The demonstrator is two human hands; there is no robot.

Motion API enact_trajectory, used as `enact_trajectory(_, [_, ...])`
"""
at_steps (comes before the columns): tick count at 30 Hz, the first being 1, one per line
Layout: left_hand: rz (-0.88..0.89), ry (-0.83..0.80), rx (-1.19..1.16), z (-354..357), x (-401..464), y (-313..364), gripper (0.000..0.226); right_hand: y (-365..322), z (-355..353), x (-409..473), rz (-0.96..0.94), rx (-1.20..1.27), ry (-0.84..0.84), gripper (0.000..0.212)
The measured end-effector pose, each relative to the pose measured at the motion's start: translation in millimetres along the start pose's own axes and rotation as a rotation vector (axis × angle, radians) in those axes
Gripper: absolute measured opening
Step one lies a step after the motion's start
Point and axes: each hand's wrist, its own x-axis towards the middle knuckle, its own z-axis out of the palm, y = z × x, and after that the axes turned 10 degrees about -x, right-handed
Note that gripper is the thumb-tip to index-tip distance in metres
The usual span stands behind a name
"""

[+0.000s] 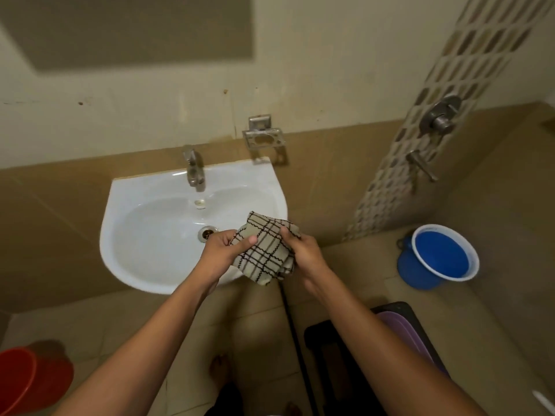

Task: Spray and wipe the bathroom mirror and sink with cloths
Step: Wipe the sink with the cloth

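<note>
A beige checked cloth with dark lines is folded between both hands above the front right rim of the white sink. My left hand grips its left edge, thumb on top. Its right edge is pinched by my right hand. The sink's drain and metal tap are in plain view. A dim grey rectangle on the wall above looks like the mirror. No spray bottle is in view.
A metal holder is fixed to the wall right of the tap. Shower valve and a spout are on the patterned strip. On the floor stand a blue bucket, a red bucket and a dark stool.
</note>
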Motion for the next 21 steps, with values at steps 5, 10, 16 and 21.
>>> enact_trajectory(5, [-0.193,-0.239,-0.073,40,7,-4,0.042,-1,-40,-10,0.004,0.068,0.091,0.037])
enact_trajectory(10, [-0.329,-0.280,-0.135,84,30,-9,0.050,3,-72,-9,0.062,0.113,0.144,0.049])
enact_trajectory(16, [-0.291,-0.318,-0.081,124,69,-29,0.032,29,-109,-15,0.097,0.357,0.107,0.048])
enact_trajectory(21, [-0.233,-0.447,0.104,155,108,-57,0.023,54,-123,-7,0.124,0.460,0.232,0.063])
